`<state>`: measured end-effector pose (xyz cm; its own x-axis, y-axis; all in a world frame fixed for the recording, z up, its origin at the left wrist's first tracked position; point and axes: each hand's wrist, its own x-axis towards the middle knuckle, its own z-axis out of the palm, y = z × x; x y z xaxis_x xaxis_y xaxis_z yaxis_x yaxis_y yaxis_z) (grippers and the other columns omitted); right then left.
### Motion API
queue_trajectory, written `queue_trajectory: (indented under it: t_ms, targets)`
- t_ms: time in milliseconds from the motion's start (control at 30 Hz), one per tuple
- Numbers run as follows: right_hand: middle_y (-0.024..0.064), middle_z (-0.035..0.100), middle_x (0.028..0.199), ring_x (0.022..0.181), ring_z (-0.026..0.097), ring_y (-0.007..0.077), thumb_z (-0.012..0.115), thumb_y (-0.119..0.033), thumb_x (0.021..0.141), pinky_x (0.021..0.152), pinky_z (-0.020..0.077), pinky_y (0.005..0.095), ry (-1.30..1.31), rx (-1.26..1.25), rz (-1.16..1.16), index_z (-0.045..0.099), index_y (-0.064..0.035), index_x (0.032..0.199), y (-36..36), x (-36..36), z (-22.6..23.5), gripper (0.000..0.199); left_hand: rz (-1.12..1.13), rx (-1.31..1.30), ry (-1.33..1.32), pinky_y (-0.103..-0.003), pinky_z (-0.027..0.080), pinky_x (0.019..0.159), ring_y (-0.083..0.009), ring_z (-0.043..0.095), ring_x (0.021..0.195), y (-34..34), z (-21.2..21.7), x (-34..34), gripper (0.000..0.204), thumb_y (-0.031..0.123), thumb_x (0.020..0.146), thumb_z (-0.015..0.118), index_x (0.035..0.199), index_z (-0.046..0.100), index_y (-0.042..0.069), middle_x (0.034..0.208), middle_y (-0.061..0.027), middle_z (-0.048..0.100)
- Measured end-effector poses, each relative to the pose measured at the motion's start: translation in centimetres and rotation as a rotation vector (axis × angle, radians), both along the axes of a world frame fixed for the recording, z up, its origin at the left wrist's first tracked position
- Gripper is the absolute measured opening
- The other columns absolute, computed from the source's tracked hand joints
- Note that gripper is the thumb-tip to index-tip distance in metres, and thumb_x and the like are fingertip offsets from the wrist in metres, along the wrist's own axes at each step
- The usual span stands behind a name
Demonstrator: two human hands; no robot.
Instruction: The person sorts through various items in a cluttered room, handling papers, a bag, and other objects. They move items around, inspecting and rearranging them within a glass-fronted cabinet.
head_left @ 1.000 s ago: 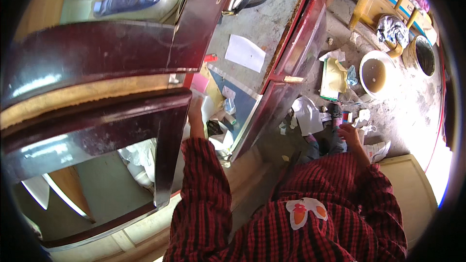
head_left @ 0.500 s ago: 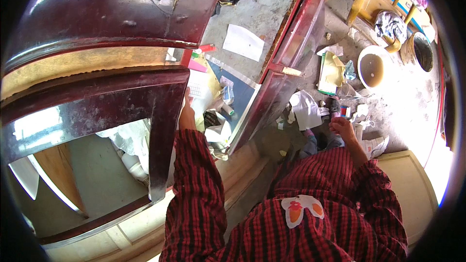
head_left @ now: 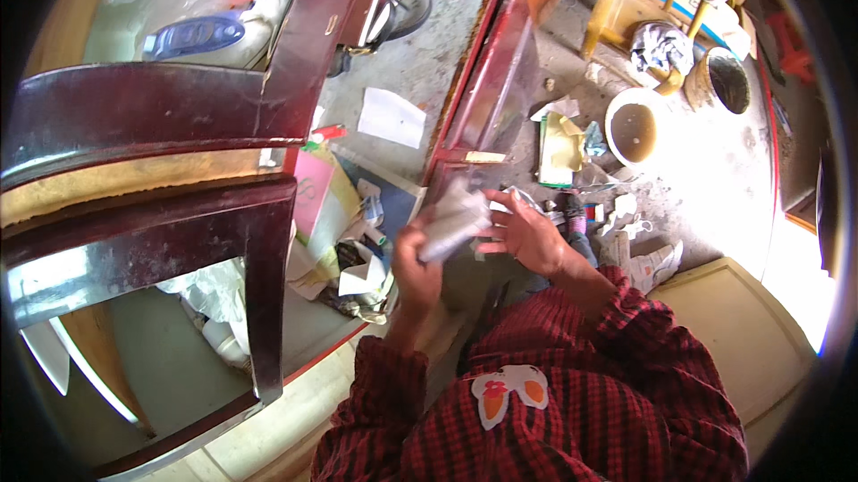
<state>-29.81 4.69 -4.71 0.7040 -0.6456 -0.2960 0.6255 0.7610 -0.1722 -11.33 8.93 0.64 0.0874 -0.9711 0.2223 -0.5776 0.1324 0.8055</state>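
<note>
At far left, a dark red cabinet frame (head_left: 152,108) is showing a glossy, scuffed surface. A blue object (head_left: 194,38) is lying behind its upper rail, and a translucent plastic bag (head_left: 214,293) is resting in the lower opening. Moving right, a pink sheet (head_left: 308,187) is lying inside the cabinet, with crumpled papers (head_left: 362,278) sitting nearer the wearer; a white sheet (head_left: 391,117) is lying flat on the grey surface beyond. The left hand (head_left: 417,275) is gripping a pale bundle (head_left: 454,230), raised in front of the wearer's body; motion blur is obscuring its exact nature. The right hand (head_left: 529,234) is holding its fingers spread wide just beside the bundle; whether the fingertips are touching it, one cannot tell. Further right, a yellowish folder-like piece (head_left: 561,147) is lying on the littered floor, a white bucket (head_left: 662,131) is containing brownish liquid, and a dark-mouthed pot (head_left: 702,89) is standing near it. At lower right, a cream panel (head_left: 751,339) is lying beside the wearer
</note>
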Motion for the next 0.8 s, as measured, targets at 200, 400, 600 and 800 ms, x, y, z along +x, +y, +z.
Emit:
queue_trajectory:
  t_ms: [200,400,600,800]
  targets:
    - [0.0099,0.058,0.105,0.093,0.058,0.0191,0.048,-0.008,0.088,0.081,0.0471,0.0317,0.08,0.088,-0.035,0.047,-0.0045,0.122,0.0,-1.5,-2.1,0.034,-0.405,0.032,-0.332,-0.042,0.038,0.092,-0.032,0.046,0.112,1.7,0.6,-3.2,0.027,-0.002,0.066,0.06,0.089,0.048,0.006,0.12,-0.0139,0.049]
    - [0.0033,0.061,0.097,0.089,0.057,0.0117,0.051,-0.001,0.086,0.078,0.0463,0.0259,0.349,-0.144,-0.132,0.052,-0.0061,0.118,-0.1,-3.1,-1.3,0.033,0.029,0.098,0.18,-0.039,0.034,0.096,-0.0272,0.044,0.112,1.7,0.9,-4.0,0.024,0.016,0.087,0.052,0.107,0.046,0.004,0.125,-0.0161,0.043]
    - [0.0004,0.06,0.099,0.09,0.054,0.0087,0.055,-0.007,0.087,0.08,0.044,0.0239,0.412,-0.291,-0.115,0.054,-0.0066,0.116,-0.7,-2.6,-1.7,0.029,0.208,0.739,0.775,-0.027,0.044,0.082,-0.0142,0.052,0.096,-1.9,-0.1,-3.1,0.04,0.012,0.086,0.055,0.122,0.041,0.001,0.112,-0.0083,0.05]
    - [0.0052,0.059,0.105,0.094,0.056,0.0132,0.05,-0.01,0.09,0.083,0.0441,0.0269,0.228,-0.121,-0.11,0.05,-0.0046,0.119,-0.5,-3.2,-1.2,0.03,0.16,0.572,0.789,-0.025,0.044,0.08,-0.0127,0.054,0.092,-2.2,-0.4,-3.6,0.033,0.006,0.085,0.055,0.117,0.047,0.003,0.103,-0.0077,0.056]
